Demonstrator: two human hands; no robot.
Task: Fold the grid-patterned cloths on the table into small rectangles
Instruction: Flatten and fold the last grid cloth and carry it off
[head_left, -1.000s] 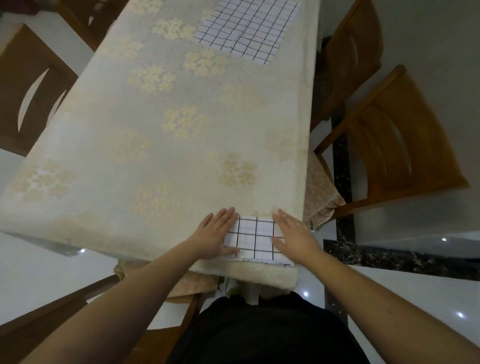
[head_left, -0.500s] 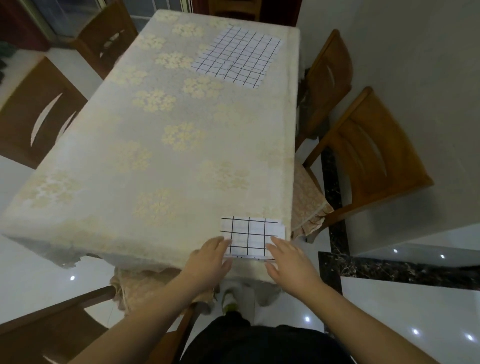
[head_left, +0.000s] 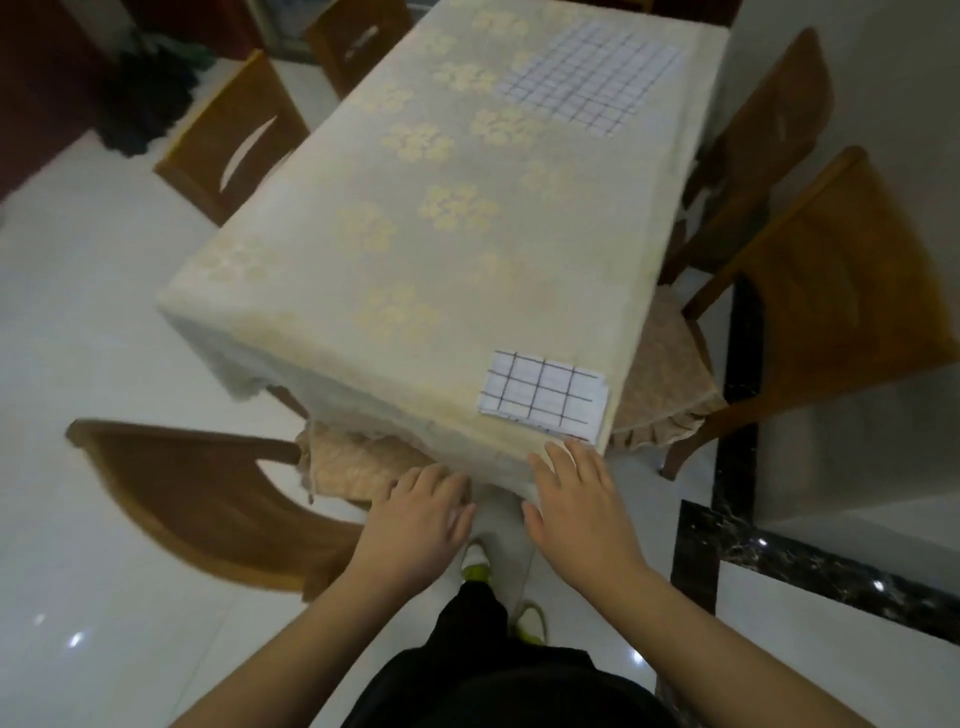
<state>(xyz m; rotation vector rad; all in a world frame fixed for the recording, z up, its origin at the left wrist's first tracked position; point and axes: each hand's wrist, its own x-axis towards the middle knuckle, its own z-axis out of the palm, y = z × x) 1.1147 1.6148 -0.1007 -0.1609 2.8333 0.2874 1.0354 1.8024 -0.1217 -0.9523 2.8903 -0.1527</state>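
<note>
Cloths with a black grid lie on a bench (head_left: 311, 301) draped in floral fabric. From the left: the left hand (head_left: 415, 514) hangs past the near edge, fingers straight and loose, holding nothing. The right hand (head_left: 576, 499) is likewise spread, fingertips just short of the folded cloth (head_left: 543, 397), a small rectangle near the front right corner. Far back, a flat cloth (head_left: 589, 83) waits unfolded. It looks thin, light and limp; best pinched at two corners. No containers show.
</note>
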